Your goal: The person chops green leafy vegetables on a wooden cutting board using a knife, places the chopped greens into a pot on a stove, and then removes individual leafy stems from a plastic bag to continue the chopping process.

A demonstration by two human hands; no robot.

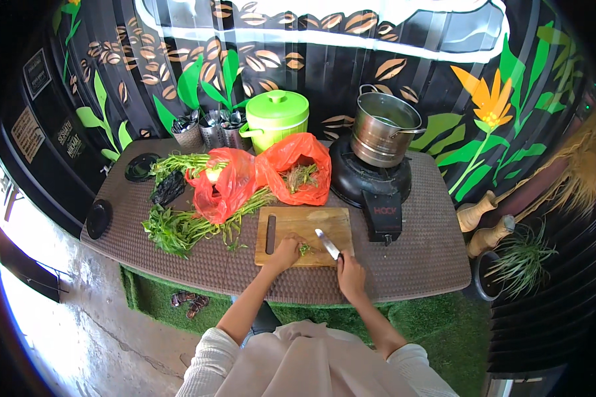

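Observation:
A wooden cutting board (331,218) with a slot handle at its left lies near the table's front edge. On it sits a small heap of chopped greens (304,250). My left hand (287,251) rests on the board at the left of the heap, its fingers curled down together against the greens. In my right hand (351,273) is a kitchen knife (327,244). Its bright blade points up and to the left over the board, just right of the heap and apart from it. My fingers wrap round the dark handle.
Leafy green stalks (179,228) and red plastic bags (225,192) of vegetables lie left of and behind the board. A black stove (384,215) with a steel pot (384,132) stands at the right. A lidded green container (277,116) and cutlery cups (213,134) stand at the back.

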